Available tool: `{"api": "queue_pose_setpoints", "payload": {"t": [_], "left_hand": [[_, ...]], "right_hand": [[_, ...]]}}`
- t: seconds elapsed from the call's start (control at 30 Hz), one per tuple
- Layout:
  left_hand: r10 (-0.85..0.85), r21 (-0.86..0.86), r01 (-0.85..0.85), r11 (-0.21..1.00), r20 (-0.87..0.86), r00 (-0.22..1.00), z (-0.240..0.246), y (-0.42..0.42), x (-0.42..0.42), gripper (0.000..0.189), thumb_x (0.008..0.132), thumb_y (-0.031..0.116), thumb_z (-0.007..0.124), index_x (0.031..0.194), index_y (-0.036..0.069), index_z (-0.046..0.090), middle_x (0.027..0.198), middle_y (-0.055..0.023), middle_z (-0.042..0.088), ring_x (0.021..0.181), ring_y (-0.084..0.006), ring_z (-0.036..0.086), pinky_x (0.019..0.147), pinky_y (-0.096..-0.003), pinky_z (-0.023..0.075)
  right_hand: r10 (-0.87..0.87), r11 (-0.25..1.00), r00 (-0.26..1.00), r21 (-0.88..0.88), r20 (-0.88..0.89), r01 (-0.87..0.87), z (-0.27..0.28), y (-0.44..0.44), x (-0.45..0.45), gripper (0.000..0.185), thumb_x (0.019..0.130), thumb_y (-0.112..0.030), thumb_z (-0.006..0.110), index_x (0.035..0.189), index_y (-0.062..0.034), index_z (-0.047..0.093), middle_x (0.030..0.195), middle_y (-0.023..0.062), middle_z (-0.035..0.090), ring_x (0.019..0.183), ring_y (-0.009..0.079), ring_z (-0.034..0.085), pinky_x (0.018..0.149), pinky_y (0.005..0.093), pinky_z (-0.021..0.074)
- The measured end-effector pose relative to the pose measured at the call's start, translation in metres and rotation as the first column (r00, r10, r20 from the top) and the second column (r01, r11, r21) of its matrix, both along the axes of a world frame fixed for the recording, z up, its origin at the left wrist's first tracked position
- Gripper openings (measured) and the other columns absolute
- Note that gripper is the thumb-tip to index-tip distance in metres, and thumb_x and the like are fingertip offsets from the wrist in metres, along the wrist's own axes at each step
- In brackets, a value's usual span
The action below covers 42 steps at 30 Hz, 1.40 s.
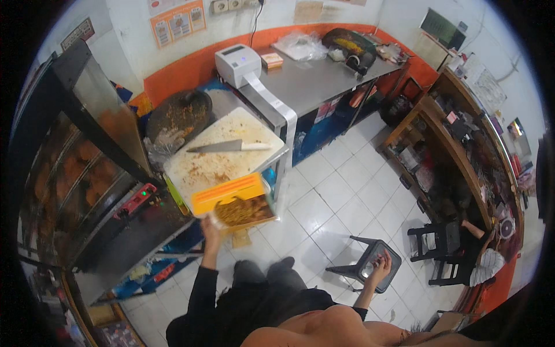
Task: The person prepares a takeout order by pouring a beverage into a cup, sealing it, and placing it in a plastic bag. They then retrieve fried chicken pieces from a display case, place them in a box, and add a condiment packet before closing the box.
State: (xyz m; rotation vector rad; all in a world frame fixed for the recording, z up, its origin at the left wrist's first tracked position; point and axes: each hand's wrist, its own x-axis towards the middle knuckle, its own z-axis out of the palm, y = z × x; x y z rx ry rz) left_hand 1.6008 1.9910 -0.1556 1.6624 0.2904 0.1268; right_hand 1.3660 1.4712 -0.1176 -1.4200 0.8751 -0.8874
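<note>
My left hand (210,230) grips the near left corner of an open yellow-orange cardboard food box (232,193). The box holds dark pieces of food (258,207) and a heap of yellowish-brown shredded food (234,211). It is at the near corner of a white cutting board (208,171) stained with crumbs. On that board lies a kitchen knife (217,147) with a white handle. My right hand (381,265) is held out to the right above a black plastic stool (383,277), its fingers apart; nothing is plainly seen in it.
A stone mortar (180,117) with reddish food stands behind the board. A label printer (237,65) trails a long paper strip (271,102). A glass display cabinet (86,169) rises at left. Another person (485,264) is at far right, by black stools (435,240) and wooden shelves (455,152).
</note>
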Motion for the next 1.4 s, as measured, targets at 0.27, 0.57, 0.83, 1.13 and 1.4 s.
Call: {"api": "queue_pose_setpoints", "payload": {"t": [0.27,0.57,0.83,1.13,1.4], "left_hand": [[-0.196,0.173,0.207,0.963,-0.079,0.978,0.014,-0.196,0.024,0.039,0.106,0.023,0.036,0.132,-0.002,0.048,0.133,-0.0167,0.053,0.122,-0.0267,0.049,0.104,-0.034,0.0344],[-0.065,0.144,0.024,0.989,0.283,0.957,0.032,-0.336,0.202,0.028,0.106,0.02,0.031,0.12,0.002,0.048,0.107,-0.014,0.056,0.104,-0.0253,0.053,0.097,-0.0345,0.0386],[0.194,0.073,-0.209,0.975,0.176,0.965,0.001,-0.472,0.421,0.026,0.105,0.023,0.035,0.117,0.004,0.049,0.112,-0.0167,0.058,0.103,-0.0291,0.058,0.09,-0.0403,0.0437],[0.183,0.331,-0.176,0.927,0.01,0.983,0.02,-0.616,0.593,0.023,0.099,0.015,0.041,0.122,0.012,0.046,0.115,-0.0177,0.055,0.104,-0.042,0.057,0.085,-0.0523,0.0475],[0.391,0.136,-0.392,0.91,0.039,0.92,-0.003,-0.636,0.671,0.024,0.102,0.022,0.039,0.116,0.005,0.05,0.113,-0.0217,0.053,0.111,-0.0407,0.052,0.093,-0.0499,0.0427]], "right_hand": [[0.178,0.954,0.983,0.24,0.037,-0.182,-0.013,-0.017,0.12,0.032,0.093,-0.012,0.057,0.124,-0.0057,0.056,0.093,0.0038,0.062,0.073,0.0085,0.054,0.066,0.0249,0.0455],[0.336,0.853,0.941,0.413,0.031,-0.319,-0.055,-0.209,0.256,0.039,0.094,-0.02,0.056,0.132,-0.0121,0.054,0.099,0.0033,0.06,0.09,0.0128,0.056,0.077,0.0325,0.0471],[0.615,0.788,0.411,0.543,-0.673,-0.291,-0.163,-0.344,0.245,0.039,0.095,-0.022,0.055,0.131,-0.0073,0.055,0.107,0.0093,0.061,0.099,0.0184,0.058,0.085,0.0364,0.0477],[0.639,0.746,0.251,0.506,-0.727,-0.433,-0.142,-0.511,0.389,0.038,0.097,-0.022,0.053,0.13,-0.0032,0.056,0.115,0.0137,0.061,0.107,0.0244,0.057,0.091,0.0397,0.0459],[0.519,0.717,0.202,0.295,-0.831,-0.632,-0.14,-0.656,0.564,0.038,0.098,-0.022,0.051,0.128,0.0005,0.056,0.121,0.0176,0.061,0.114,0.0297,0.056,0.097,0.0426,0.0443]]}}
